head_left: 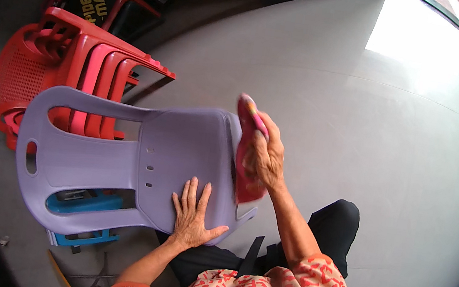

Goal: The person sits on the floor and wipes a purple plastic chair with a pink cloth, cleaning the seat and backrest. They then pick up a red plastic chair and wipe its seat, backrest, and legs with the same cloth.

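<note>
left hand (193, 215): at 6 o'clock, nearest the viewer, fingers spread flat, pressing on the seat and gripping nothing.
right hand (266, 158): just beyond, at 3 o'clock of the seat, closed around a red cloth (245, 164) held against the seat's edge.
lilac chair (120, 163): tipped on its side across the lap, backrest toward 9 o'clock.
technique: judged best with the flat palm bracing while the cloth travels along the rim, so the shell does not rock.
edges: the seat lip under the cloth curves; the legs lie out of sight.
open room: bare grey floor (361, 133) from 12 to 4 o'clock.
crowded side: blue stool (84, 202) below, stacked red chairs (75, 67) at 10 o'clock.
</note>
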Motion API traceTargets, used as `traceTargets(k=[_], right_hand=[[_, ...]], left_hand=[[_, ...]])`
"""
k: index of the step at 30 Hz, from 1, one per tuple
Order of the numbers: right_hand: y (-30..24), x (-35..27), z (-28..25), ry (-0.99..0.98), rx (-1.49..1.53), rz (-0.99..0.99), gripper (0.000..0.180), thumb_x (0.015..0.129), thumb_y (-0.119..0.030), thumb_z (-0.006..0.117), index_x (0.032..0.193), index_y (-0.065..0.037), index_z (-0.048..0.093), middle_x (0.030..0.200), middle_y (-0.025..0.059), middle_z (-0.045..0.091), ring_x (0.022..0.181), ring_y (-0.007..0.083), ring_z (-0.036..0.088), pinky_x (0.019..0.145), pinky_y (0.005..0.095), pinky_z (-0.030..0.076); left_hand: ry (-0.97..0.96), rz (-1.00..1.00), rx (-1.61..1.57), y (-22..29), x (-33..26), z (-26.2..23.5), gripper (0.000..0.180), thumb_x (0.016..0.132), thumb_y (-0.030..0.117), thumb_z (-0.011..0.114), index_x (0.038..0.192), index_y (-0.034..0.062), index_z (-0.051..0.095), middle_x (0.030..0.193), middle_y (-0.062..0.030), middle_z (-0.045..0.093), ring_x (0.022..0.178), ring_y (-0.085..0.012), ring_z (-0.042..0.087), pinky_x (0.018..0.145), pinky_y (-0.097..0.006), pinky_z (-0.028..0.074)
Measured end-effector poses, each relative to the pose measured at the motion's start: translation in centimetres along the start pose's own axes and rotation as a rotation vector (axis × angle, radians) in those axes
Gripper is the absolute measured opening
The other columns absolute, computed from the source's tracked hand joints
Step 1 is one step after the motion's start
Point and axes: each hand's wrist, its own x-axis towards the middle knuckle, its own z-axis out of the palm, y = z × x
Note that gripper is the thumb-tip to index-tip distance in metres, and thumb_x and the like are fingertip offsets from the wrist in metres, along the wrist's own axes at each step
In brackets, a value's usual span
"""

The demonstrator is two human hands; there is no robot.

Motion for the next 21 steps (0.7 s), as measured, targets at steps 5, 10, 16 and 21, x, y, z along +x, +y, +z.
traceTargets(k=[5,10,16,21], right_hand=[[2.3,6.2,3.5,-0.375,-0.163,-0.087,0.034,0.089,-0.024,0.047,0.117,-0.010,0.061,0.117,0.0131,0.059,0.111,0.0300,0.049,0.098,0.0412,0.036],[7.1,9.5,4.2,-0.500,0.035,0.078,0.033,0.091,-0.022,0.043,0.107,-0.001,0.064,0.105,0.0122,0.068,0.098,0.0264,0.062,0.092,0.0352,0.046],[21.1,7.4,1.9,-0.501,-0.453,-0.017,0.034,0.090,-0.036,0.046,0.113,-0.016,0.062,0.120,0.0053,0.061,0.112,0.0314,0.054,0.091,0.0388,0.043],[26.1,6.8,1.4,-0.547,-0.895,0.307,0.038,0.089,-0.044,0.043,0.115,-0.024,0.062,0.123,-0.0003,0.060,0.116,0.0317,0.049,0.087,0.0515,0.040]], left_hand=[[-0.039,0.006,-0.010,0.8,0.6,-1.0,0.115,0.068,0.063,0.068,0.151,0.0108,0.008,0.152,-0.0278,0.003,0.140,-0.0465,0.006,0.103,-0.070,0.008],[-0.051,-0.009,-0.030,1.1,0.7,-1.4,0.114,0.069,0.066,0.066,0.151,0.0108,0.009,0.152,-0.0282,0.002,0.140,-0.0472,0.007,0.103,-0.070,0.007],[-0.072,0.003,-0.033,0.5,0.7,-1.1,0.112,0.070,0.069,0.063,0.150,0.0106,0.011,0.151,-0.0294,0.003,0.139,-0.0477,0.008,0.103,-0.070,0.006],[-0.053,-0.004,-0.029,0.1,0.5,-0.8,0.112,0.069,0.069,0.064,0.149,0.0100,0.013,0.151,-0.0296,0.004,0.139,-0.0476,0.008,0.103,-0.070,0.005]])
